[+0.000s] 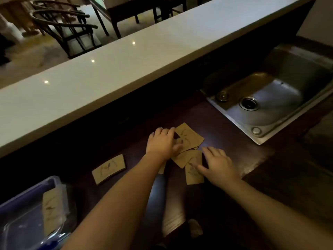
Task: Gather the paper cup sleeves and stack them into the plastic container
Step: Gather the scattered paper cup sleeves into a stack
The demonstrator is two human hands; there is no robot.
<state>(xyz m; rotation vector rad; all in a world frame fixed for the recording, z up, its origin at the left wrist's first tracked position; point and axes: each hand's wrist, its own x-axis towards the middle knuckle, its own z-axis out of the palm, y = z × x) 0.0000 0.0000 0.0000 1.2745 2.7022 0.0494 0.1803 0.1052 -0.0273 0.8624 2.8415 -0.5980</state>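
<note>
The person is at the gathering step. Both hands lie on a messy pile of brown paper sleeves (189, 141) on the dark counter (225, 141). The left hand (160, 143) rests flat on the pile, fingers spread wide. The right hand (219, 165) has its fingers spread too, thumb touching the nearest sleeve. Neither hand grips anything yet. One sleeve (109, 168) lies apart, to the left. The plastic box (27, 192), near the left edge, already holds some sleeves. Next, I think, the hands must push the pile together and pinch it.
</note>
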